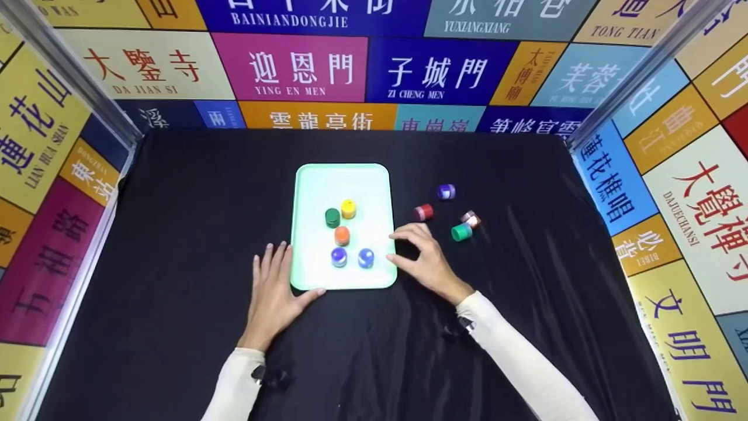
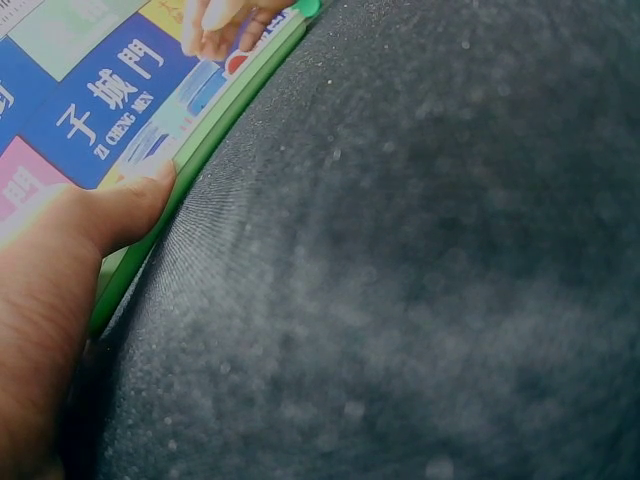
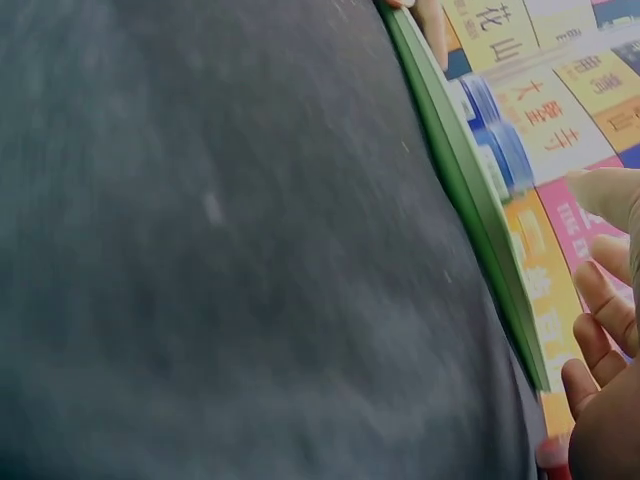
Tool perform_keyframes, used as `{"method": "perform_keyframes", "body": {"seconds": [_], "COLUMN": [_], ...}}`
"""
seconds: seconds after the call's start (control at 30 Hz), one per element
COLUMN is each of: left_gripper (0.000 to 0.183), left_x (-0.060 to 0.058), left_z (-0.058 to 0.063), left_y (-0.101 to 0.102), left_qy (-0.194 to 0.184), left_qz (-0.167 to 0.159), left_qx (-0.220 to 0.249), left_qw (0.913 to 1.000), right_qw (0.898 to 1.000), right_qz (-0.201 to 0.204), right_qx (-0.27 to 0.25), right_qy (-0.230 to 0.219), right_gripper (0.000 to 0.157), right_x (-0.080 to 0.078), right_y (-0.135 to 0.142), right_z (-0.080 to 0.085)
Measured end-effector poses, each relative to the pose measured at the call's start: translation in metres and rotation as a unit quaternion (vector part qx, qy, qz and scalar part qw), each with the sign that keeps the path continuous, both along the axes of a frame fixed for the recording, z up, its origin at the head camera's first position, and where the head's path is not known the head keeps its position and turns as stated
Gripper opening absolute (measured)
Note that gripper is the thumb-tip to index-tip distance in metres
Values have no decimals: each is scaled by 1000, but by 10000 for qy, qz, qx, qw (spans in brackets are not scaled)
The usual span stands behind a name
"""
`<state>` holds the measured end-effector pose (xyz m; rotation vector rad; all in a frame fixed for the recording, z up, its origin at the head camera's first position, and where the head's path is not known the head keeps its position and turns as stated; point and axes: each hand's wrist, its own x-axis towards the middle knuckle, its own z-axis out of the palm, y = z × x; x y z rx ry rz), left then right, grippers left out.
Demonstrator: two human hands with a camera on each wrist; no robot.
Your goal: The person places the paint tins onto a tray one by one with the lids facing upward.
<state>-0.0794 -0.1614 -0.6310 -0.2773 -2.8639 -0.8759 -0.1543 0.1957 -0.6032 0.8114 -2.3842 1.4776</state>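
Observation:
A pale green tray [image 1: 315,184] lies on the black cloth, carrying several small paint jars: dark green [image 1: 332,218], yellow [image 1: 348,209], orange [image 1: 342,235], dark blue [image 1: 339,257] and lighter blue [image 1: 366,258]. My left hand [image 1: 273,304] rests at the tray's near left corner, fingers extended along its side and thumb on the front rim. My right hand [image 1: 429,263] is at the right rim, thumb and fingers spread apart with nothing between them. In the right wrist view, a blue jar [image 3: 510,158] stands just inside the rim, beyond the thumb.
Right of the tray, more jars lie on the cloth: purple [image 1: 446,192], red [image 1: 423,212], brown [image 1: 471,218] and green [image 1: 461,233]. The green and brown ones lie close together. Printed panels [image 1: 292,67] wall in the table at the back and sides.

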Motion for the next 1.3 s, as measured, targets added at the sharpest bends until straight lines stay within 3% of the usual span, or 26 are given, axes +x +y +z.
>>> {"method": "perform_keyframes", "body": {"seconds": [0.33, 0.5, 0.8, 1.3], "left_gripper": [120, 120, 120, 119], "left_x": [0, 0, -1, 1], "left_z": [-1, -2, -1, -2], "left_y": [0, -1, 0, -1], "left_qy": [55, 27, 36, 146], "left_qz": [18, 38, 23, 12], "left_qx": [-5, -30, -60, -53], "left_qw": [10000, 10000, 10000, 9999], "right_qw": [9978, 9970, 9907, 9875], "right_qz": [-506, -751, -1298, -1194], "right_qx": [-421, -167, 397, 1007], "right_qy": [84, -63, 60, -196], "right_gripper": [43, 44, 46, 49], "right_x": [-12, -19, -34, -55], "right_y": [26, 42, 59, 59], "right_z": [4, 5, 7, 9]}}
